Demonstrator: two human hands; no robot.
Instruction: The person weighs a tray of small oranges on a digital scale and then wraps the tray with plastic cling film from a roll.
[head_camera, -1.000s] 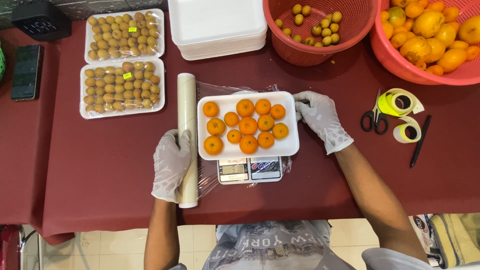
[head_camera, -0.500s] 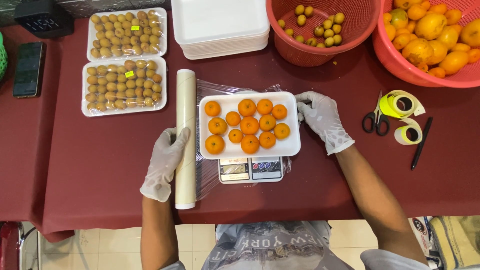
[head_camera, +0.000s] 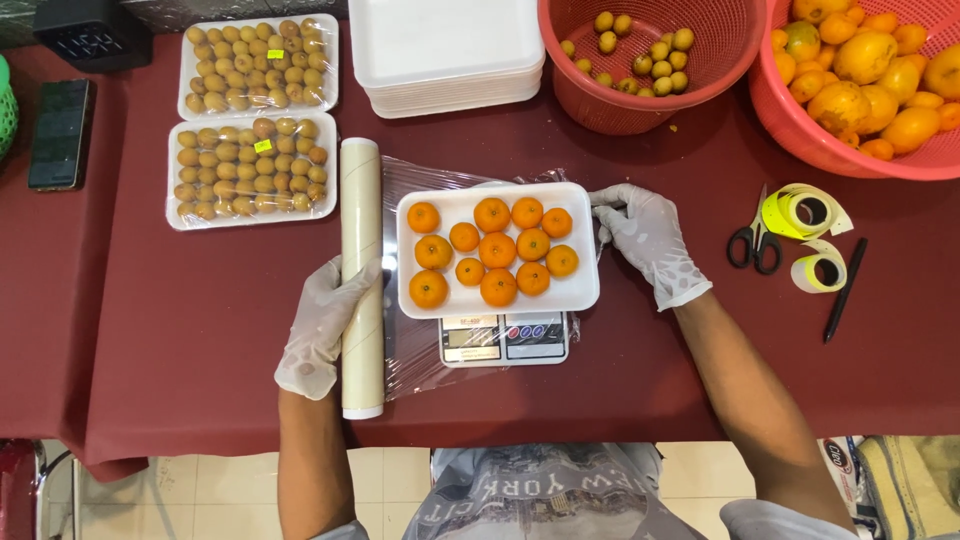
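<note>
Left grip (head_camera: 325, 325) on film roll (head_camera: 361, 275), right grip (head_camera: 645, 240) at white tray (head_camera: 580, 290).

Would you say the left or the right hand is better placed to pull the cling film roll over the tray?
Probably the left hand: it already rests on the cling film roll, beside the tray.

I stand at a table (head_camera: 180, 340) draped in a dark red cloth (head_camera: 120, 440) that hangs over its near edge. Below me, the floor (head_camera: 200, 495) is pale cream tile with thin grout lines, evenly lit.
</note>
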